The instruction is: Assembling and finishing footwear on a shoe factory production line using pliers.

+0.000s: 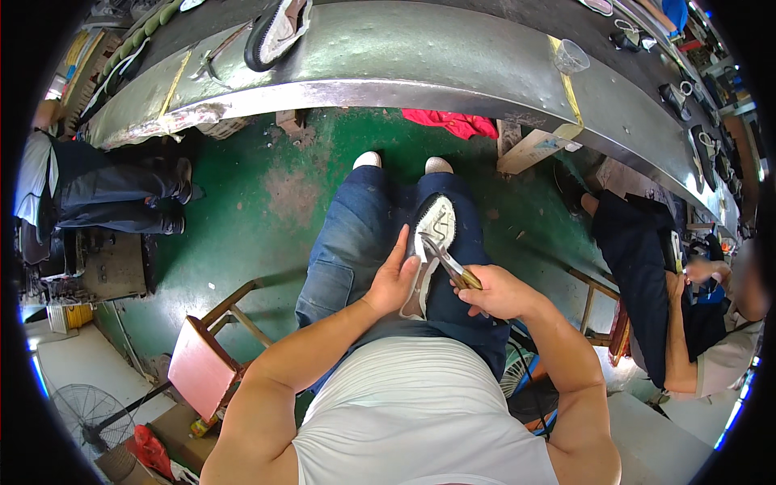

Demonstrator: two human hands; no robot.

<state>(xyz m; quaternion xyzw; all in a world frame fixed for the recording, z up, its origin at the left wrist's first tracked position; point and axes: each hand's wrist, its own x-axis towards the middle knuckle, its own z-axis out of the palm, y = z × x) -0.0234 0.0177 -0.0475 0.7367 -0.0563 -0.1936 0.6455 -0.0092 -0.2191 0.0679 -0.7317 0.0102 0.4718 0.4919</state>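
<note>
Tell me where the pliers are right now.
In the head view, the pliers are just right of centre, in the right grip, their metal tip at the shoe; the left grip on that shoe is to their left.

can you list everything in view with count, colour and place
held shoe: one, black and white, over the lap
pincers: one, metal and brassy, at held shoe
bench: one, metallic grey, across the top
bench shoe: one, black and white, on bench
cup: one, see-through, bench, right
other shoes: several, mostly dark, far right
cloth: one, red, under bench
stool: one, reddish seat, lower left
fan: one, grey, lower left
floor: one, green, below
co-workers: two, dark trousers, left and right
edge clutter: too small to count
trousers: one pair, blue, centre
left hand: one, bare, on held shoe
right hand: one, bare, on pincers
</note>
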